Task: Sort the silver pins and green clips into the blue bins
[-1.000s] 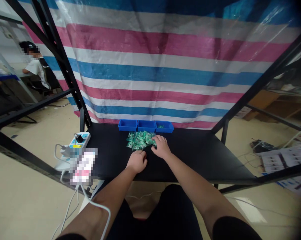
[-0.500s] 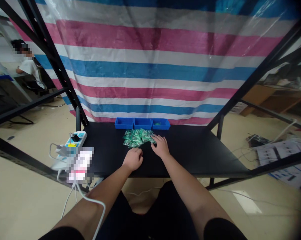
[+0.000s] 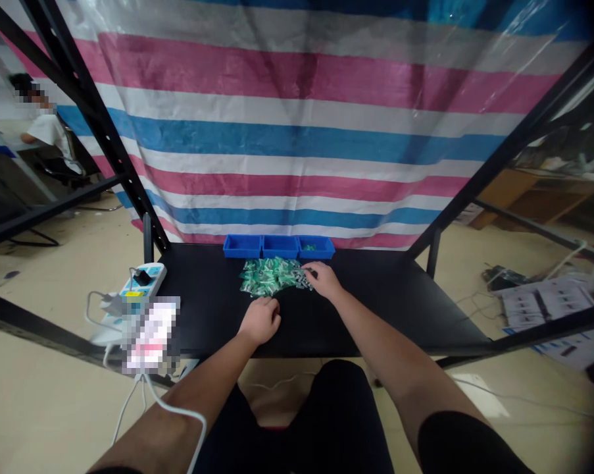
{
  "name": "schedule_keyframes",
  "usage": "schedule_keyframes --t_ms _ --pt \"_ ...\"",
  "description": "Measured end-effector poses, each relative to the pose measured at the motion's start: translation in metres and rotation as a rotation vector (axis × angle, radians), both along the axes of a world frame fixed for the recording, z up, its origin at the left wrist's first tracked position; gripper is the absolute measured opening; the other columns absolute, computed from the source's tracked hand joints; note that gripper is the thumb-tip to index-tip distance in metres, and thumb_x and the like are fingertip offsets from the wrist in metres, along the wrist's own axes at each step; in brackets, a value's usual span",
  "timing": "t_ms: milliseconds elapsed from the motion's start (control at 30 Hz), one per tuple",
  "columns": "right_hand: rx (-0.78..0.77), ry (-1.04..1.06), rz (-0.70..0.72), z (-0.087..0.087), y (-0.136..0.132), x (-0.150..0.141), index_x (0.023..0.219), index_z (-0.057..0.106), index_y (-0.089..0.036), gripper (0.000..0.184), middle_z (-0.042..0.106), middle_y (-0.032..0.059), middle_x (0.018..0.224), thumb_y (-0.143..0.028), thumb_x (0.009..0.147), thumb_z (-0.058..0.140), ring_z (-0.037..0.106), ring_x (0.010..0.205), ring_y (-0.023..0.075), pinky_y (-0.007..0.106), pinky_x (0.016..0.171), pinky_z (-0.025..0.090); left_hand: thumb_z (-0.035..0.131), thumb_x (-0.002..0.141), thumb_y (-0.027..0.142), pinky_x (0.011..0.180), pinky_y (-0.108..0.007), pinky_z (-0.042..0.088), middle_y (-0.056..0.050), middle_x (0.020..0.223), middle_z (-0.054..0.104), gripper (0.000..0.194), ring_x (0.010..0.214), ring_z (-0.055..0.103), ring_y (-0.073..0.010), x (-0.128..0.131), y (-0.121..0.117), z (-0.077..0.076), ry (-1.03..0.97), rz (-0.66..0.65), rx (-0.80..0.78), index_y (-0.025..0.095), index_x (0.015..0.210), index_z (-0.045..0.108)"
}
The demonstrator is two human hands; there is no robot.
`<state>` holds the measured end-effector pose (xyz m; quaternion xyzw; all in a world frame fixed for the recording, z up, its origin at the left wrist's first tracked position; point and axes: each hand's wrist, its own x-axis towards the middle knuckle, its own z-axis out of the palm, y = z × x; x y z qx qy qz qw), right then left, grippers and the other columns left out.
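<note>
A heap of small green pieces in shiny clear packaging (image 3: 267,276) lies on the black tabletop (image 3: 370,316). Small grey pieces (image 3: 304,279) lie along its right edge. At that edge, my right hand (image 3: 323,280) has its fingers bent over the grey pieces, thumb apart from them; nothing is visibly held. My left hand (image 3: 260,321) rests on the table just in front of the heap, fingers curled in. What those fingers hold, if anything, is hidden.
Three blue bins (image 3: 279,247) stand in a row behind the heap; the right one has some green pieces inside. On the left are a power strip (image 3: 146,280), a pixelated phone-like device and white cables (image 3: 178,405). A striped sheet (image 3: 297,145) hangs behind. A seated person (image 3: 50,131) is far left.
My right hand has shifted slightly right, its fingers drawn closer together, and the grey pieces now show beside it. My left hand stays curled before the heap. The view has shifted slightly.
</note>
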<state>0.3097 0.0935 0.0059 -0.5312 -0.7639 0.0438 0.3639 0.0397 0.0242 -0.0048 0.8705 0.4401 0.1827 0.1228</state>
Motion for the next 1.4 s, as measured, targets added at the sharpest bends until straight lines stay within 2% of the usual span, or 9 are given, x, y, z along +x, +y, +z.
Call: schedule_keyframes --t_ms 167,300,600,700,833,1000,1100,1267,1400 --pt "0.002 0.026 -0.059 0.033 0.043 0.021 0.111 0.073 -0.021 0.028 0.075 0.0047 0.112 -0.028 0.094 0.052 0.069 0.103 0.0214 0.034 0.093 0.052 0.055 0.083 0.020 0.087 -0.034 0.043 -0.007 0.090 0.063 0.006 0.089 0.057 -0.0227 0.000 0.001 0.000 -0.009 -0.008 -0.006 0.021 0.087 0.060" --pt "-0.006 -0.079 -0.152 0.044 0.082 0.033 0.110 0.075 -0.018 0.029 0.074 0.0070 0.114 -0.020 0.092 0.052 0.068 0.106 0.0223 0.033 0.101 0.049 0.055 0.082 0.019 0.086 -0.034 0.043 -0.006 0.089 0.063 0.005 0.088 0.057 -0.0222 0.001 0.002 -0.001 -0.018 -0.007 0.004 0.021 0.086 0.059" --pt "-0.268 -0.299 -0.227 0.011 0.114 0.036 0.111 0.074 -0.024 0.030 0.074 0.0069 0.116 -0.030 0.097 0.049 0.068 0.108 0.0252 0.037 0.100 0.047 0.055 0.083 0.023 0.086 -0.036 0.042 -0.006 0.090 0.064 0.006 0.090 0.057 -0.0233 0.002 0.001 0.004 0.030 0.000 -0.009 0.022 0.088 0.060" --pt "-0.321 -0.343 -0.229 0.009 0.111 0.034 0.110 0.074 -0.024 0.035 0.075 0.0074 0.113 -0.037 0.100 0.043 0.068 0.106 0.0265 0.038 0.097 0.046 0.055 0.083 0.024 0.085 -0.037 0.042 -0.006 0.091 0.064 0.007 0.090 0.057 -0.0237 0.002 0.001 0.006 0.029 0.004 -0.019 0.022 0.087 0.060" --pt "-0.160 -0.340 -0.155 0.022 0.103 0.019 0.116 0.069 -0.022 0.029 0.070 0.0084 0.120 -0.029 0.092 0.055 0.062 0.111 0.0271 0.039 0.100 0.043 0.055 0.084 0.024 0.085 -0.037 0.042 -0.007 0.091 0.064 0.007 0.090 0.057 -0.0238 0.001 0.000 0.005 0.026 0.007 -0.025 0.021 0.087 0.060" --pt "-0.025 -0.316 0.198 0.041 0.070 -0.029 0.114 0.067 -0.021 0.031 0.068 0.0076 0.114 -0.026 0.084 0.061 0.059 0.107 0.0256 0.038 0.097 0.044 0.056 0.083 0.024 0.084 -0.037 0.042 -0.006 0.090 0.064 0.006 0.089 0.057 -0.0236 0.001 0.000 0.004 0.031 0.002 -0.004 0.021 0.086 0.060" --pt "-0.005 -0.302 0.277 0.039 0.037 -0.054 0.118 0.065 -0.023 0.035 0.068 0.0065 0.110 -0.027 0.083 0.063 0.059 0.104 0.0260 0.039 0.094 0.044 0.056 0.083 0.025 0.083 -0.037 0.042 -0.006 0.091 0.064 0.006 0.089 0.058 -0.0235 0.000 0.001 0.004 0.031 0.005 0.004 0.021 0.086 0.060" --pt "0.181 -0.062 -0.083 0.005 -0.017 -0.066 0.113 0.062 -0.019 0.028 0.063 0.0105 0.107 -0.027 0.087 0.057 0.057 0.102 0.0270 0.042 0.096 0.043 0.056 0.084 0.025 0.085 -0.038 0.042 -0.007 0.092 0.065 0.008 0.089 0.058 -0.0240 0.000 0.001 0.003 0.031 0.003 0.013 0.021 0.088 0.061" --pt "0.127 -0.111 -0.219 -0.024 -0.031 -0.067 0.122 0.061 -0.020 0.040 0.061 0.0117 0.121 -0.026 0.082 0.058 0.054 0.113 0.0305 0.045 0.099 0.040 0.055 0.084 0.024 0.084 -0.038 0.042 -0.006 0.092 0.065 0.008 0.090 0.058 -0.0241 0.000 0.001 0.000 0.035 0.001 0.027 0.021 0.088 0.061"
